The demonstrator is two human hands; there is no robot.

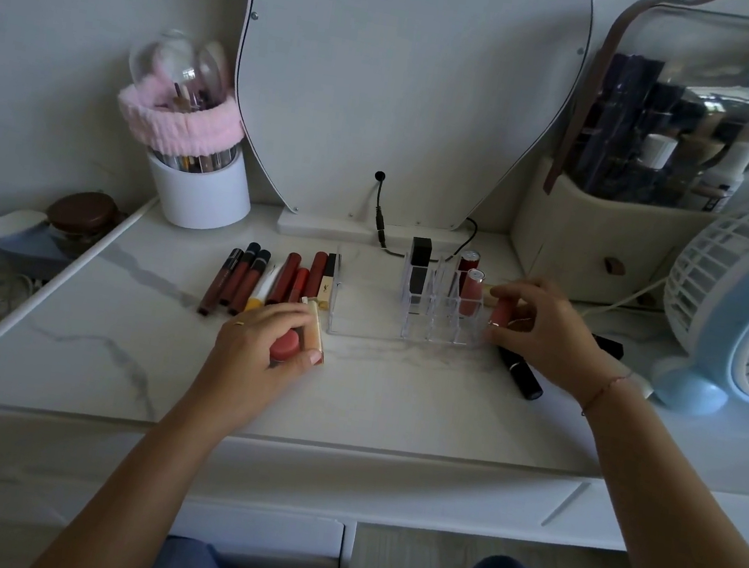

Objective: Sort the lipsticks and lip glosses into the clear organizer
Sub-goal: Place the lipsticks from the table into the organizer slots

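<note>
The white marble-patterned vanity top (pixel 114 343) carries everything. At its back edge stands a large curved mirror panel (pixel 405 86). A blue-and-white desk fan (pixel 744 307) stands at the far right. Beside the fan, a cream storage case (pixel 611 230) with a clear domed lid holds upright bottles and dark tubes. At the back left, a white cylindrical brush holder (pixel 197 196) is filled with brushes under a clear dome, with a pink fluffy headband round its top.

The clear organizer (pixel 366 326) sits in the middle of the top, with its small cells grouped at the right end. Three items stand upright in them: a black lipstick (pixel 419 266) in a rear cell, a dark red gloss (pixel 468 261) farther right at the back, and a pink gloss with a silver cap (pixel 472 292) just in front of that.

A row of lip products (pixel 267 278) lies flat just left of the organizer, side by side, in dark red, brown and white-and-yellow.

The left hand (pixel 263 340) rests on the top in front of this row, fingers curled round a coral-red tube (pixel 286 342). A pale gold tube (pixel 317 328) lies against the fingertips and thumb.

The right hand (pixel 544 331) pinches a peach-pink lip gloss (pixel 500 312) between thumb and fingers, right at the organizer's right end. Under this hand a black tube (pixel 519 369) lies on the surface.
</note>
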